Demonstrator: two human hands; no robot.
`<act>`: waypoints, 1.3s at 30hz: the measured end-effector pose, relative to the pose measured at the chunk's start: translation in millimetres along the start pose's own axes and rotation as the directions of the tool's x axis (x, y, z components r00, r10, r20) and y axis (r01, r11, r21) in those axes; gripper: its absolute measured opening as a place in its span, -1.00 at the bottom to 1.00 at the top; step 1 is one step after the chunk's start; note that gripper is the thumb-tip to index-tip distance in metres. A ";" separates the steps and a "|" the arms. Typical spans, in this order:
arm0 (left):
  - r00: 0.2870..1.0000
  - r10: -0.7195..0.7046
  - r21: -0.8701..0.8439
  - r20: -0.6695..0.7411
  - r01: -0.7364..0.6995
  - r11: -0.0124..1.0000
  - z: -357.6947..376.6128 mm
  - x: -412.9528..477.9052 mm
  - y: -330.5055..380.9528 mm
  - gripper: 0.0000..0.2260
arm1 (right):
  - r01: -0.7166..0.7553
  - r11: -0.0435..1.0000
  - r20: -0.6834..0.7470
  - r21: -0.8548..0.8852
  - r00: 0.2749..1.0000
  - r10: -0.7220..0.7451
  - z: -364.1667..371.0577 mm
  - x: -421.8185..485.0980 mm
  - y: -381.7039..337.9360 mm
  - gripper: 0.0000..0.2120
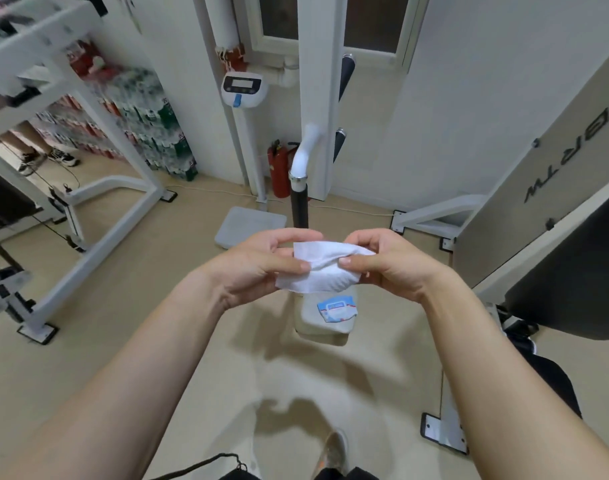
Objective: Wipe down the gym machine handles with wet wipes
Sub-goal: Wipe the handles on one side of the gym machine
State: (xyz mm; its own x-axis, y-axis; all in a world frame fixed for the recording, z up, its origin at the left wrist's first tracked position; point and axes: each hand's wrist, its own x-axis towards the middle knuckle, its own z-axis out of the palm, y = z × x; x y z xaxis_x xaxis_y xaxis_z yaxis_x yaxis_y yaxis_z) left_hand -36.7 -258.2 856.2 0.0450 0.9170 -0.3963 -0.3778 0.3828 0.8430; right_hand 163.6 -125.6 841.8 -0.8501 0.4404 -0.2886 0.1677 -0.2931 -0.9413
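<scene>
Reaching forward with both bare arms, elbows a little bent, wrists close together above the tan floor [150, 327]. Standing behind them, a tall white metal post [318, 98], smooth and hard.

Pinching a wipe [317, 275] with the left hand [258, 265], thumb on top, fingers curled underneath. Pinching the same wipe from the other side with the right hand [393, 268], thumb pressed down on the fold. Holding it up in the air, right in the middle, between the two hands. Soft and white, a bit crumpled, with tiny bumps all over.

Sticking up just past the hands, a handle [299, 206]: round like a stick, black grip, shiny silver ring, bent white tube on top.

Lower down, under the wipe, a pale padded seat [322, 332]. Lying on it, a small blue and white pack [337, 308].
</scene>
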 end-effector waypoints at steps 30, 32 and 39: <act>0.986 0.041 -0.082 0.163 -0.028 0.996 -136.5 30.8 62.6 -0.80 | 0.345 0.931 -0.599 0.118 0.773 -0.211 123.9 102.3 -19.1 -0.76; 0.991 0.056 -0.121 0.121 -0.041 0.992 -136.5 34.1 63.3 -0.79 | 0.366 0.908 -0.557 0.204 0.806 -0.200 122.8 98.5 -18.8 -0.70; 0.991 0.123 -0.077 -0.051 -0.127 0.989 -122.9 42.3 67.4 -0.91 | 0.324 0.867 -0.420 0.377 0.895 -0.152 107.7 91.6 -23.2 -0.44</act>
State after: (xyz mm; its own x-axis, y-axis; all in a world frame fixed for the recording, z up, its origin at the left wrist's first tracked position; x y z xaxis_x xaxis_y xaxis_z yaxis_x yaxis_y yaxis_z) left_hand -174.0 -207.3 851.5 -0.0490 0.9503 -0.3073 -0.4509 0.2535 0.8558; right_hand 28.0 -169.9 856.1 -0.5765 0.7949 -0.1891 -0.3184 -0.4317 -0.8440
